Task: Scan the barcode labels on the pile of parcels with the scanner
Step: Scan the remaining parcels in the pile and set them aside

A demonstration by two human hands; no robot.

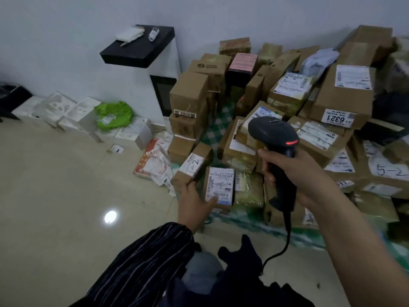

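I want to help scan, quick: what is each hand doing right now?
Left hand: open, fingers touching the small brown cardboard parcel with a white label.
Right hand: grips the black plastic barcode scanner.

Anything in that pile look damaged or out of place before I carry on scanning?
Yes. A red-and-white bag at the left edge of the parcel pile lies crumpled and looks torn, and a small card lies loose on the floor nearby. The 6321 label reads upside down.
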